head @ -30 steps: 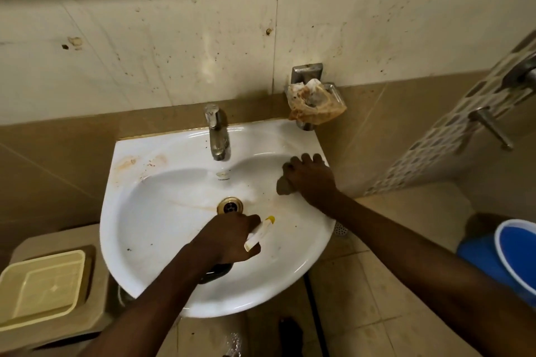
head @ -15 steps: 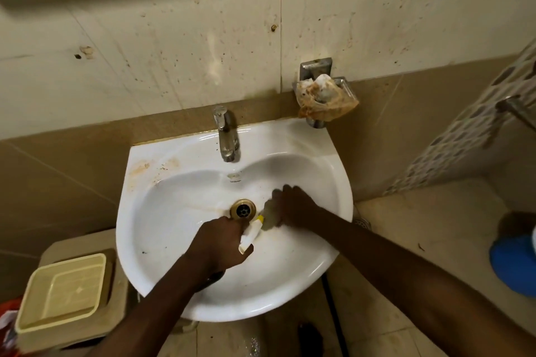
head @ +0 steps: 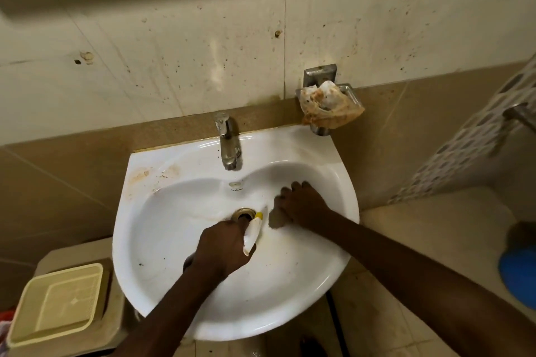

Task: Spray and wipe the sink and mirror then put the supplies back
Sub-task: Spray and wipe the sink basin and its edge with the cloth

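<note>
Two hands (head: pixel 223 249) (head: pixel 304 206) in sink (head: pixel 290 298)

1. Sink (head: pixel 162 240) against the wall; tap (head: pixel 227 145) at its rear rim, drain (head: pixel 244 214) in the basin.
2. Left hand (head: pixel 223 249) with spray bottle (head: pixel 253 231) just before the drain.
3. Right hand (head: pixel 301 206) on what appears to be a cloth (head: pixel 275 219), right of the drain.
4. Soap holder (head: pixel 327 101) on the wall, behind and right.
5. Tray (head: pixel 58 304) left of the sink.
</note>
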`<state>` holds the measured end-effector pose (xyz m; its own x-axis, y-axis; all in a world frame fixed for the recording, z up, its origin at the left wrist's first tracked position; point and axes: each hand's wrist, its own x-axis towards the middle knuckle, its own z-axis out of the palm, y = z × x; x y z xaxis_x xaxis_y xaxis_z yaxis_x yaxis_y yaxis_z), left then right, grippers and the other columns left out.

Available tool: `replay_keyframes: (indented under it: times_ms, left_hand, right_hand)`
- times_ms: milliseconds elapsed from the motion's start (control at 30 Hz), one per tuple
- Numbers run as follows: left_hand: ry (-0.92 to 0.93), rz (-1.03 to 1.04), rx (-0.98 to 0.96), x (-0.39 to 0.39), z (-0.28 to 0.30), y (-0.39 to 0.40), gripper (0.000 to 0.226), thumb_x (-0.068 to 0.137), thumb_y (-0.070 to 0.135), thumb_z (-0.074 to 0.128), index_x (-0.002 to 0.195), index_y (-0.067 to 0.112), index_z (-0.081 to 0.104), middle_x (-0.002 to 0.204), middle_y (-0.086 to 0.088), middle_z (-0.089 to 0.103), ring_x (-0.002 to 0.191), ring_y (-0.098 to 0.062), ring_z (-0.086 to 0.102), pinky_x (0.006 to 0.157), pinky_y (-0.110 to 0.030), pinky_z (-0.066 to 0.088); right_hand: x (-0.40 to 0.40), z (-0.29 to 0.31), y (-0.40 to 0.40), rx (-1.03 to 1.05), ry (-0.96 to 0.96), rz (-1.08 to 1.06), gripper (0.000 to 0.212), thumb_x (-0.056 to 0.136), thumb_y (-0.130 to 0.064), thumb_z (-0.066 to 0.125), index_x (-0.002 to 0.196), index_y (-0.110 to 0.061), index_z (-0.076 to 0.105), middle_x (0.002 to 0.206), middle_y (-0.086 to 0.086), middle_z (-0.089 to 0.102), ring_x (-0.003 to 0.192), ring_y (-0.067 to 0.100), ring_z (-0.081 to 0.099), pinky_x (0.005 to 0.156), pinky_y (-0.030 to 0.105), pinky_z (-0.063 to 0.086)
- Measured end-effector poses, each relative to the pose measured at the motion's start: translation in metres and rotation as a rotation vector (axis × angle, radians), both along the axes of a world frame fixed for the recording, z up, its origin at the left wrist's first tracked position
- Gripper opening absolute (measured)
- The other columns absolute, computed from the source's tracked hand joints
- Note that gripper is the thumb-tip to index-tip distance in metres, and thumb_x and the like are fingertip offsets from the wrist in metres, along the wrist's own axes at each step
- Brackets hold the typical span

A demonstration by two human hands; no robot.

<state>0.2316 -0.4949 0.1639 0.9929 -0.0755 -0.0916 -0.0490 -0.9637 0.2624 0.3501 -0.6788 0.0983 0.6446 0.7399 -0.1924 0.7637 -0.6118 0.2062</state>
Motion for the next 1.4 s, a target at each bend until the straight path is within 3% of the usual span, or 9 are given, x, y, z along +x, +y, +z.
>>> replay_keyframes:
  times_ms: [100, 233, 433, 700, 800, 933, 1000, 1167, 1400]
  left_hand:
    - [-0.011, 0.029, -0.067, 0.004, 0.001, 0.004, 0.033, 0.091, 0.037, 0.042, 0.122, 0.028, 0.048, 0.104, 0.000, 0.066, 0.098, -0.025, 0.062, 0.075, -0.031, 0.044]
    - [-0.061, 0.063, -0.043, 0.009, 0.004, 0.003, 0.029, 0.093, 0.035, 0.042, 0.115, 0.021, 0.053, 0.110, -0.001, 0.066, 0.102, -0.027, 0.062, 0.073, -0.031, 0.044]
    - [-0.101, 0.022, 0.074, 0.014, -0.019, 0.010, 0.018, 0.080, 0.035, 0.049, 0.086, 0.018, 0.053, 0.068, -0.001, 0.061, 0.061, -0.027, 0.061, 0.044, -0.029, 0.039]
    - [-0.019, -0.101, 0.103, 0.023, -0.034, 0.006, 0.047, 0.084, 0.047, 0.023, 0.123, 0.031, 0.043, 0.109, 0.005, 0.063, 0.097, -0.023, 0.060, 0.064, -0.030, 0.042]
    - [-0.013, -0.044, 0.013, 0.026, -0.026, 0.000, 0.036, 0.079, 0.041, 0.042, 0.107, 0.022, 0.055, 0.094, 0.001, 0.067, 0.088, -0.026, 0.063, 0.061, -0.030, 0.039]
    - [-0.047, -0.063, 0.144, 0.036, -0.019, -0.009, 0.034, 0.073, 0.041, 0.036, 0.086, 0.021, 0.060, 0.063, -0.001, 0.061, 0.058, -0.025, 0.062, 0.046, -0.023, 0.028]
    - [-0.041, -0.060, 0.175, 0.042, -0.017, -0.012, 0.042, 0.074, 0.041, 0.029, 0.093, 0.022, 0.062, 0.065, -0.001, 0.061, 0.059, -0.025, 0.061, 0.047, -0.025, 0.027]
    - [-0.064, -0.111, 0.007, 0.043, -0.011, -0.020, 0.033, 0.072, 0.037, 0.051, 0.094, 0.013, 0.057, 0.075, -0.006, 0.066, 0.071, -0.030, 0.062, 0.056, -0.028, 0.037]
    - [0.155, -0.448, -0.143, 0.034, -0.009, -0.025, 0.029, 0.075, 0.043, 0.046, 0.090, 0.020, 0.055, 0.074, 0.004, 0.061, 0.066, -0.013, 0.051, 0.060, -0.028, 0.040]
  right_hand:
    - [-0.020, 0.006, -0.020, 0.000, 0.144, 0.183, 0.025, 0.084, -0.031, 0.064, 0.106, -0.020, 0.067, 0.099, 0.007, 0.064, 0.087, 0.030, 0.060, 0.074, 0.041, 0.048]
    - [0.018, -0.010, -0.026, 0.128, -0.183, 0.045, 0.029, 0.081, -0.032, 0.070, 0.101, -0.013, 0.067, 0.096, 0.008, 0.066, 0.084, 0.031, 0.061, 0.071, 0.042, 0.053]
    - [0.041, -0.014, 0.022, 0.309, -0.456, 0.393, 0.027, 0.097, -0.014, 0.040, 0.093, -0.018, 0.066, 0.093, 0.001, 0.064, 0.078, 0.023, 0.058, 0.070, 0.037, 0.046]
    - [0.021, -0.010, -0.021, 0.068, 0.005, 0.431, 0.017, 0.065, -0.038, 0.073, 0.078, -0.030, 0.067, 0.074, -0.007, 0.060, 0.064, 0.019, 0.057, 0.060, 0.027, 0.042]
    - [0.027, 0.007, -0.044, 0.146, -0.220, 0.292, 0.009, 0.073, -0.030, 0.070, 0.068, -0.024, 0.066, 0.077, -0.002, 0.063, 0.069, 0.022, 0.058, 0.061, 0.032, 0.044]
    - [0.043, 0.022, -0.064, 0.358, -0.525, 0.219, 0.022, 0.099, -0.021, 0.046, 0.105, -0.012, 0.065, 0.098, 0.007, 0.063, 0.084, 0.028, 0.060, 0.069, 0.041, 0.048]
    - [0.050, 0.032, -0.069, 0.416, -0.520, 0.209, 0.034, 0.103, -0.021, 0.030, 0.113, -0.014, 0.062, 0.103, 0.009, 0.063, 0.087, 0.032, 0.060, 0.071, 0.043, 0.048]
    - [0.070, 0.053, -0.048, 0.438, -0.292, -0.169, 0.030, 0.092, -0.037, 0.048, 0.111, -0.021, 0.064, 0.097, 0.006, 0.064, 0.088, 0.034, 0.059, 0.073, 0.041, 0.045]
    - [0.027, 0.060, -0.088, 0.247, 0.032, -0.176, 0.026, 0.077, -0.044, 0.064, 0.097, -0.027, 0.067, 0.085, 0.002, 0.060, 0.071, 0.031, 0.059, 0.059, 0.037, 0.049]
